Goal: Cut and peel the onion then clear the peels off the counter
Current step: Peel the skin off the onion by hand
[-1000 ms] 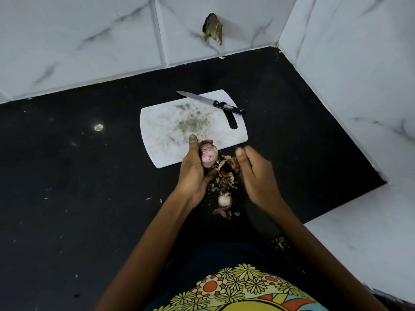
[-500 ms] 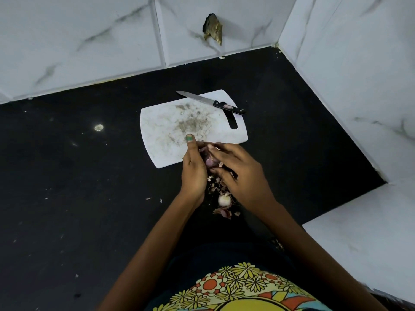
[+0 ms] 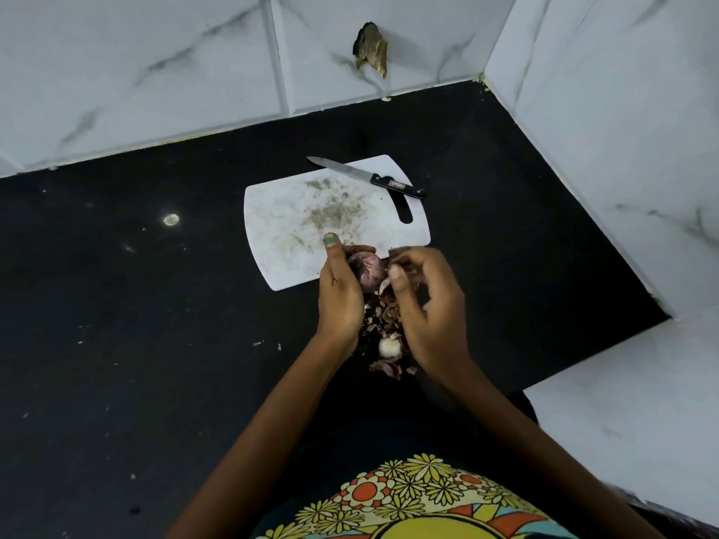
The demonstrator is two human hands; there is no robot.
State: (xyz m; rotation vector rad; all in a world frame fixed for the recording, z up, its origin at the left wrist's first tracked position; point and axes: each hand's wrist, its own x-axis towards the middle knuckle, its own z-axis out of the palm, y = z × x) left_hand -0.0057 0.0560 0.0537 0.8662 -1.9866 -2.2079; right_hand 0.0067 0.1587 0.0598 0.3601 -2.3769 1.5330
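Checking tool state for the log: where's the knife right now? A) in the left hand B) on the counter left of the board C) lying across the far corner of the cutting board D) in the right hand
C: the knife lies untouched across the far right corner of the cutting board, while the left hand holds the onion and the right hand picks at peel.

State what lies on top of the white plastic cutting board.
On the white plastic cutting board lie a black-handled steel knife and dark smears. Its near corner is covered by the left hand holding the purple onion.
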